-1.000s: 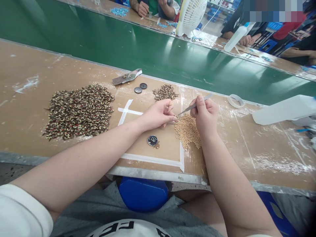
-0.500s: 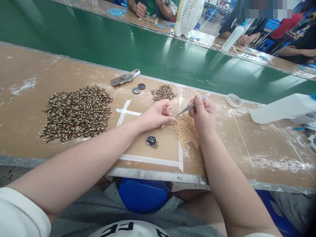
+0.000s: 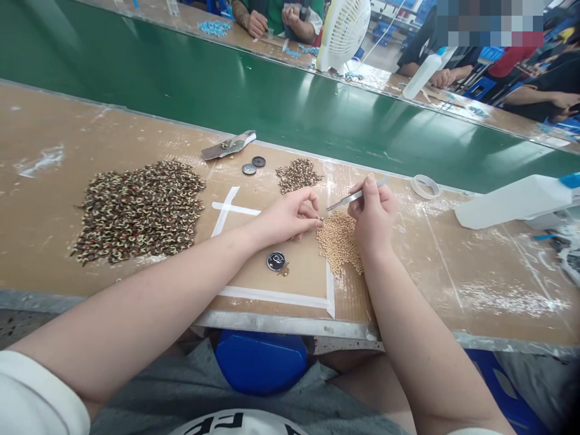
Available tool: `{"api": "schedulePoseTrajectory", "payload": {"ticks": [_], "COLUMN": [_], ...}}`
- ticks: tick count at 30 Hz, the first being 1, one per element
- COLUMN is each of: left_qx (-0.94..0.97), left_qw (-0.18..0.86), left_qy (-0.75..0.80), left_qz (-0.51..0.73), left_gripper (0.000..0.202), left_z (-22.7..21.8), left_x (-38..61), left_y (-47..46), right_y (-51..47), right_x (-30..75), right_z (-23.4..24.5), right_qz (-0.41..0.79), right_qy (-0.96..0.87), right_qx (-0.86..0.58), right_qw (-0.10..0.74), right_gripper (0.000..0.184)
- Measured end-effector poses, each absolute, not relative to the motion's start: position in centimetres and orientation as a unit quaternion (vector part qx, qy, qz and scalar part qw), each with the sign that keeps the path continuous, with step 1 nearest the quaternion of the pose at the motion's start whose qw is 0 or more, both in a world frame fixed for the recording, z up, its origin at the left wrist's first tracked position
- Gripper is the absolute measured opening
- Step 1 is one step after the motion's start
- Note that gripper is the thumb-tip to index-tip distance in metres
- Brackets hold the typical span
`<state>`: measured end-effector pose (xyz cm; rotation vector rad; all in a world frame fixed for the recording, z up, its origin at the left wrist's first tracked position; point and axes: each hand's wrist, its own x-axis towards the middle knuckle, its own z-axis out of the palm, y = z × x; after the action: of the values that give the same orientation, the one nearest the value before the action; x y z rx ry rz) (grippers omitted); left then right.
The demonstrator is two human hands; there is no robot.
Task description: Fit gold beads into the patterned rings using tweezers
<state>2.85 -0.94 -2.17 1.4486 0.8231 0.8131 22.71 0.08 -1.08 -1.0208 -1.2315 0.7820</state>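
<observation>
My left hand [image 3: 287, 216] pinches a tiny dark piece [image 3: 321, 221] between thumb and forefinger; its kind is too small to make out. In my right hand [image 3: 375, 219] is a pair of metal tweezers [image 3: 345, 200], pointing left, their tips just apart from the left fingertips. Below both hands spreads a pile of small beige beads [image 3: 341, 244]. A small round lid [image 3: 276, 261] with glossy black stuff in it lies on the table near my left wrist. Behind the left hand sits a small heap of brown and cream pieces [image 3: 296, 174].
A large heap of similar brown and cream pieces [image 3: 140, 211] covers the left. Two dark round caps [image 3: 249, 170] and a bent scoop-like sheet [image 3: 229, 146] lie behind. At right are a tape ring [image 3: 425, 187] and a white bottle [image 3: 512, 202]. Co-workers sit beyond the green belt [image 3: 272, 90].
The tweezer tips have drawn back and up from the left fingertips, which they were touching or nearly touching. The left hand keeps its pinch, and the view has shifted slightly.
</observation>
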Motion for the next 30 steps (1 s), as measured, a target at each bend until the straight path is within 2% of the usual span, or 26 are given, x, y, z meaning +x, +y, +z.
{"api": "schedulePoseTrajectory", "payload": {"ticks": [10,12,14,17,20,23,30], "left_qx": [0.635,0.659,0.706,0.758,0.76,0.747,0.731], "left_qw": [0.553,0.513,0.424,0.244,0.138,0.124,0.216], "left_qy": [0.385,0.398,0.423,0.495,0.566,0.603,0.614], "left_qz": [0.379,0.379,0.378,0.347,0.289,0.25,0.205], "left_gripper": [0.016,0.016,0.014,0.017,0.018,0.015,0.012], "left_z": [-1.5,-1.2,-0.7,0.6,1.8,2.1,1.3], "left_x": [2.9,2.5,1.7,0.1,-1.4,-2.2,-3.4], "left_y": [-1.1,-1.0,-0.7,-0.3,0.1,0.4,1.1], "right_y": [0.3,0.1,-0.1,-0.6,-1.2,-1.7,-2.1], "right_x": [22.9,22.9,22.9,22.7,22.2,21.8,21.8], "right_z": [-1.4,-1.3,-1.2,-0.9,-0.7,-0.4,0.0], "right_qz": [0.338,0.335,0.343,0.37,0.367,0.346,0.397], "right_qy": [-0.521,-0.527,-0.536,-0.58,-0.674,-0.756,-0.8], "right_qx": [-0.463,-0.466,-0.467,-0.465,-0.433,-0.39,-0.379], "right_qw": [0.632,0.627,0.614,0.557,0.473,0.396,0.242], "right_gripper": [0.046,0.046,0.046,0.044,0.043,0.041,0.038]}}
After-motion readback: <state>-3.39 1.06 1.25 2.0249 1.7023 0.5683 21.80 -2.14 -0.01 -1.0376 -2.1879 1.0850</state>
